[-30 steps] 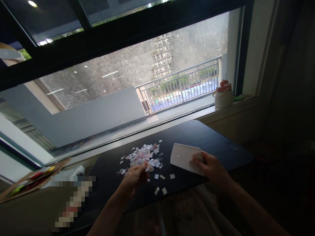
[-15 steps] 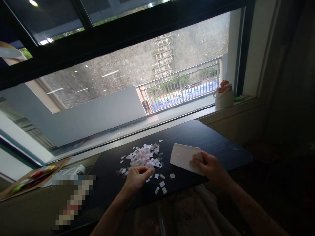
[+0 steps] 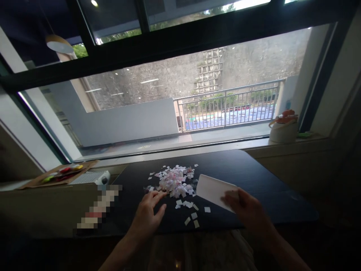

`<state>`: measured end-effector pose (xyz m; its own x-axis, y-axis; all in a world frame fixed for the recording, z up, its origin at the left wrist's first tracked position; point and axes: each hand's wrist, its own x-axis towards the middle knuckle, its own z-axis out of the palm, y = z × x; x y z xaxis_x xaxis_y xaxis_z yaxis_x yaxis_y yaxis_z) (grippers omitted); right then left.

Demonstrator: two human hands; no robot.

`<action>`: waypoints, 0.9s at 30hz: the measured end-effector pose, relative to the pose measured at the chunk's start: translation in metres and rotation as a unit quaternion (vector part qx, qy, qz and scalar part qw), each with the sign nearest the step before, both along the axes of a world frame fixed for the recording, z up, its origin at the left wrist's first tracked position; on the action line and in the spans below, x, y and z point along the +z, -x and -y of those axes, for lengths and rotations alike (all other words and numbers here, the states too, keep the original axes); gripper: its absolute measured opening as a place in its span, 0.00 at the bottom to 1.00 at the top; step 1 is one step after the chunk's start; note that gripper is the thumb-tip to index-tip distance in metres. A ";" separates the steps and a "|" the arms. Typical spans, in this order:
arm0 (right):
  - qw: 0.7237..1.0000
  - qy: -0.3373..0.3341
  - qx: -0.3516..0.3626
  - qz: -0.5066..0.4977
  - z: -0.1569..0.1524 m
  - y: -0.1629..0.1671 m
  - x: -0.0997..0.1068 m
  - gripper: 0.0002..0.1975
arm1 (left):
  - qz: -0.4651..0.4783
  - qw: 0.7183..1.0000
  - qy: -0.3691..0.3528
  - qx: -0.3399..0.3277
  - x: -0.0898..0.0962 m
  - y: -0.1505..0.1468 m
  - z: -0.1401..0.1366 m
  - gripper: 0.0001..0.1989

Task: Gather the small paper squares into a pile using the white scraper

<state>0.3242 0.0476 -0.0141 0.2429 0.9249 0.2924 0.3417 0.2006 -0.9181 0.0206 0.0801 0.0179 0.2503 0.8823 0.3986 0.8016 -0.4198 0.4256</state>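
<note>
A heap of small cut paper pieces point(image 3: 174, 181), mostly white with some pinkish ones, lies on the dark table point(image 3: 270, 188). At its near left edge is my left hand point(image 3: 148, 214), the thumb apart from the stretched fingers and the fingertips at the paper. Nothing shows in its grasp. My right hand point(image 3: 249, 209) grips the right end of a white rectangular shallow tray point(image 3: 213, 190), tilted just right of the heap. Several loose paper squares point(image 3: 194, 215) lie between my hands, nearer the table's front edge.
A wide window with a sill runs behind the table. On the sill at right stands a white pot-like container point(image 3: 283, 130) with something orange on top. To the left are a white ribbed device point(image 3: 91, 177) and a brown sheet point(image 3: 60, 175) with colourful items.
My left hand has gone from a pinch to spread fingers, with a few more paper pieces lying near the front of the heap. The camera view has shifted; the tray stays in my right hand.
</note>
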 end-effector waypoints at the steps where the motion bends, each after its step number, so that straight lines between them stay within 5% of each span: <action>1: 0.999 -0.006 0.003 0.038 -0.003 0.003 0.002 0.14 | -0.018 1.000 -0.002 0.003 -0.002 0.003 0.003 0.17; 12: 0.974 0.006 -0.025 0.224 -0.008 -0.004 0.025 0.12 | -0.129 0.990 -0.023 0.044 -0.017 0.022 0.025 0.11; 27: 0.992 0.005 -0.049 0.112 0.026 -0.020 0.015 0.14 | -0.195 0.978 -0.054 0.052 -0.021 0.023 0.038 0.13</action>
<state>0.3442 0.0216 0.0004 0.2622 0.9028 0.3408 0.5549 0.1478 -0.8186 -0.0028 0.0419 -0.0032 0.3136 0.8693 0.3820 0.9347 -0.3534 0.0370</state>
